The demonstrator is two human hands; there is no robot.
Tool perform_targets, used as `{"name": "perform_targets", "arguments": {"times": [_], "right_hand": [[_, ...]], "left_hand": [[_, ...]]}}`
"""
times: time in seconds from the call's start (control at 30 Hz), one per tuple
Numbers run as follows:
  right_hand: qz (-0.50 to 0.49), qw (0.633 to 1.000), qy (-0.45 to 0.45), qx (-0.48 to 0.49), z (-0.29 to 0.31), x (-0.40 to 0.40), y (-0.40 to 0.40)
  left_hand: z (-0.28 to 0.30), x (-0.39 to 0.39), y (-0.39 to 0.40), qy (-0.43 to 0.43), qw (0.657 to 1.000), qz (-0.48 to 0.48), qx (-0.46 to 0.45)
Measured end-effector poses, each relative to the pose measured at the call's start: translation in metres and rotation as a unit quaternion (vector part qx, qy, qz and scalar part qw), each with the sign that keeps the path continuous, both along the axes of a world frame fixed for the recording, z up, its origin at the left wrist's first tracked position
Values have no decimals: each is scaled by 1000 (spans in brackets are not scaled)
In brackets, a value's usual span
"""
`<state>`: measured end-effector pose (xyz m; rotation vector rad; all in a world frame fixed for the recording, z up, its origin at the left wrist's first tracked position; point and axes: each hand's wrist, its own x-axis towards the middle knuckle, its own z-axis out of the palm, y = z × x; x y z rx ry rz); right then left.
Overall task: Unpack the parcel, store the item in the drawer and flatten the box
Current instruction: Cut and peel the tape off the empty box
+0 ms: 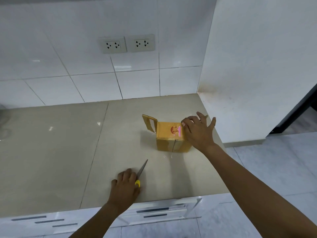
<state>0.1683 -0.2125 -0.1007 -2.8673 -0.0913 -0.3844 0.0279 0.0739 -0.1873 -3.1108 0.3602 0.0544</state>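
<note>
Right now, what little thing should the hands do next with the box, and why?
Probably let the scissors go on the counter and bring the left hand up to the cardboard box. One flap already stands open at the left, and the right hand is at the box's other top edge, so both hands could spread it open and reach the item inside.
</note>
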Motion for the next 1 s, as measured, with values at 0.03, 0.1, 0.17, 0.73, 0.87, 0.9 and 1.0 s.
{"name": "perform_targets", "arguments": {"times": [0.03,0.1,0.17,0.73,0.87,0.9,1.0], "right_hand": [[-1,1000,1,4,0,1,0],[0,1000,1,4,-1,1,-1],[8,1000,4,10,0,1,-2],[59,986,57,148,5,-3,-8],[62,986,62,142,3,-1,-10],[60,986,61,141,3,-1,-9],[57,988,58,134,3,-1,-8]], "left_hand": [[1,2,-2,27,1000,14,-5],[5,11,-6,53,997,51,-20],[4,20,-5,66,996,60,21],[134,91,-22,172,882,-36,-438],[146,118,-22,145,900,-22,-410],[147,122,-21,147,903,-18,-403],[148,130,-20,160,923,-41,-347]]}}
